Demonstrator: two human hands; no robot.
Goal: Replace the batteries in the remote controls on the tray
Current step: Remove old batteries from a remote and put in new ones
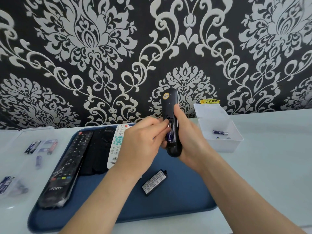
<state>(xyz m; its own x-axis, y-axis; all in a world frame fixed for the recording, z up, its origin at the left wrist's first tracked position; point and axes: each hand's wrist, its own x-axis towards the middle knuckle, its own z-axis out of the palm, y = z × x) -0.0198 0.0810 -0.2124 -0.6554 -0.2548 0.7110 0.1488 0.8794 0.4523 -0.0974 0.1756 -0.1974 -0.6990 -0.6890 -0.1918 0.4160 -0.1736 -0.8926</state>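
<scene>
My right hand (185, 132) holds a black remote (168, 102) upright above the blue tray (177, 196), back side toward me, its battery bay uncovered. A blue battery (170, 136) sits in the bay. The fingertips of my left hand (143, 141) pinch at the battery's upper end. The remote's battery cover (154, 182) lies on the tray below. Three other remotes rest on the tray's left part: a long black one (65, 168), a shorter black one (99, 149) and a white one (117, 146).
A clear box (222, 144) at the right holds a blue battery (220, 132). At the left, clear containers (18, 166) hold several batteries (33, 146). The white table ends at a black-and-white patterned wall close behind.
</scene>
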